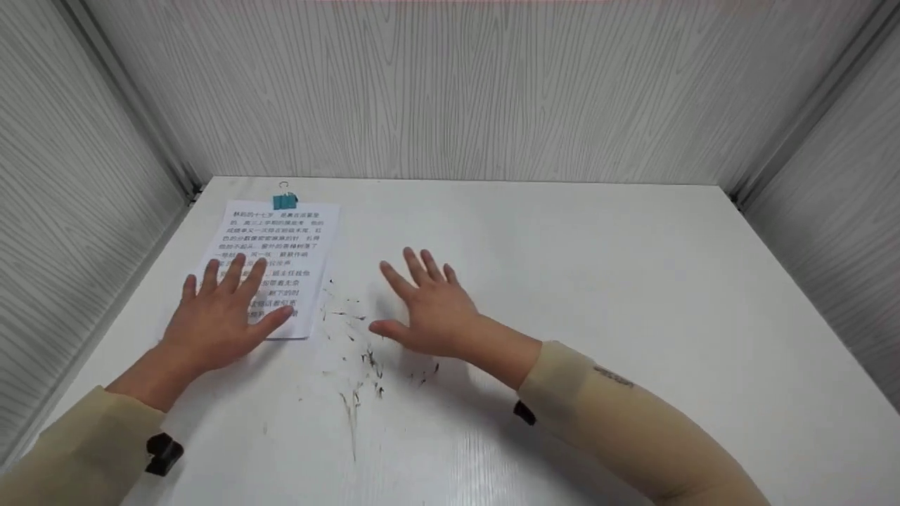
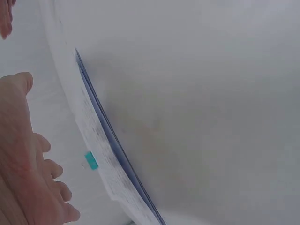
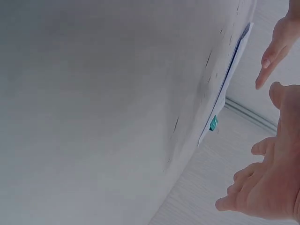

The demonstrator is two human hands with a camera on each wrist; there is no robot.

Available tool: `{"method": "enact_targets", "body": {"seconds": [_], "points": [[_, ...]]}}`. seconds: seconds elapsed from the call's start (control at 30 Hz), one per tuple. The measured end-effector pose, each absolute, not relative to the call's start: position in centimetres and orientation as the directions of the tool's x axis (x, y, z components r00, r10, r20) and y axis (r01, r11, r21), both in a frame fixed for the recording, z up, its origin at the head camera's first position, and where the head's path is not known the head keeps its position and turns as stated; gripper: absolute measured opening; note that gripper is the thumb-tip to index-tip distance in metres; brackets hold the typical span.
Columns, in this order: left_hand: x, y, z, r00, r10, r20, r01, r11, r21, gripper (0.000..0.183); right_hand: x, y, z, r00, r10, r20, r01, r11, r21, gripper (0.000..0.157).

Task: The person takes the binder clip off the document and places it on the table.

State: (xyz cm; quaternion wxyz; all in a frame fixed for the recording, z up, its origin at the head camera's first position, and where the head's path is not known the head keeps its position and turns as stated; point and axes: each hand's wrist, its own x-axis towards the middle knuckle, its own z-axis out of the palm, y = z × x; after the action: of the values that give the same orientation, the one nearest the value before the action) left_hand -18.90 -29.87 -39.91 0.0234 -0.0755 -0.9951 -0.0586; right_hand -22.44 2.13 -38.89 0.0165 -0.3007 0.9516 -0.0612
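A stack of printed paper sheets (image 1: 281, 239) lies at the left of the white table, with a teal binder clip (image 1: 285, 202) on its far edge. My left hand (image 1: 214, 323), fingers straight and spread, is held above the near-left part of the sheets and covers some of the print. In the left wrist view a gap shows between that hand (image 2: 28, 164) and the paper (image 2: 105, 150). To the right of the stack, my right hand (image 1: 439, 316) hovers over the table with its fingers spread. Neither hand holds anything.
Dark scratches and marks (image 1: 369, 362) run across the table (image 1: 598, 295) between the hands. Pale wood-grain panels (image 1: 450, 91) rise at the back and both sides. Dark bands (image 1: 165, 453) sit at the cuffs of the beige sleeves.
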Motion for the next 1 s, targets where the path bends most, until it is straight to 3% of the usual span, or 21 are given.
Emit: {"method": "enact_targets", "body": {"seconds": [0.27,0.5,1.0], "points": [[-18.5,-35.0,-41.0,-0.993,0.119,-0.027,0.115,0.988,0.107,0.093,-22.4,-4.8,-40.5,-0.769,-0.622,-0.151,-0.607,0.783,-0.134,0.083],[-18.0,-36.9,-41.9,-0.993,0.092,-0.077,0.081,0.989,0.127,0.093,-21.1,-9.0,-40.9,-0.711,-0.658,-0.248,-0.653,0.749,-0.114,0.08],[-17.6,-36.3,-41.7,-0.98,0.114,-0.163,0.098,0.99,0.104,0.093,-21.1,-9.3,-41.0,-0.659,-0.67,-0.341,-0.682,0.724,-0.105,0.074]]}}
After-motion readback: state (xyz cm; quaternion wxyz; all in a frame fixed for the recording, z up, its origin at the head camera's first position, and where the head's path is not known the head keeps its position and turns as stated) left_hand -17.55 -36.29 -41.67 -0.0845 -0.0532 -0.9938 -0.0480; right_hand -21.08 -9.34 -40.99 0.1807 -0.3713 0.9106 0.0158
